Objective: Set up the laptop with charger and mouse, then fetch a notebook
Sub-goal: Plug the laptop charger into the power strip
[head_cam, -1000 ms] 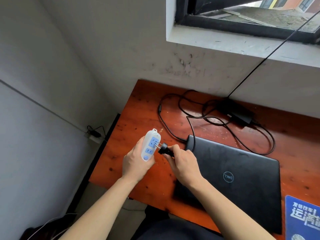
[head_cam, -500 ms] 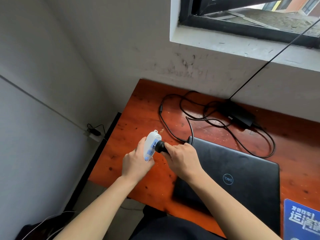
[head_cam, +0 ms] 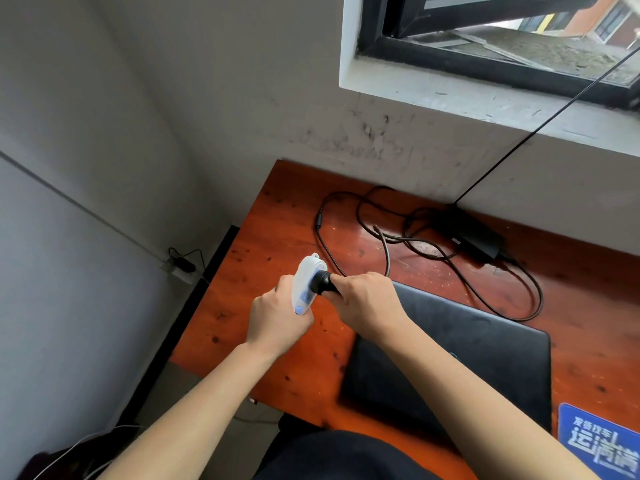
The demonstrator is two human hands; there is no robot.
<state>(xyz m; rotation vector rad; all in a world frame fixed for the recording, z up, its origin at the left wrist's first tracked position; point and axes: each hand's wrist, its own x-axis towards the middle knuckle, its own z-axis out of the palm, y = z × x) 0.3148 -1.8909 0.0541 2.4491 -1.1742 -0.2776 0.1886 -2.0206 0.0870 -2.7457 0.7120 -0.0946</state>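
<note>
My left hand (head_cam: 277,323) grips a white and blue power strip (head_cam: 305,285), held upright above the left part of the red-brown desk (head_cam: 263,271). My right hand (head_cam: 367,303) is closed on the black charger plug (head_cam: 323,283), which sits pushed into the strip's face. The plug's cable loops across the desk to the black charger brick (head_cam: 474,237) near the wall. A closed black laptop (head_cam: 485,358) lies on the desk under my right forearm.
A blue mat or pad with white lettering (head_cam: 602,441) lies at the desk's right front corner. A thin black cable (head_cam: 540,123) runs up from the desk to the window. A wall socket with a plug (head_cam: 180,266) sits low on the left wall.
The plug's prongs, visible a second ago just off the strip, have gone into the socket; my right hand has pushed left against the strip. Both hands rose slightly in view.
</note>
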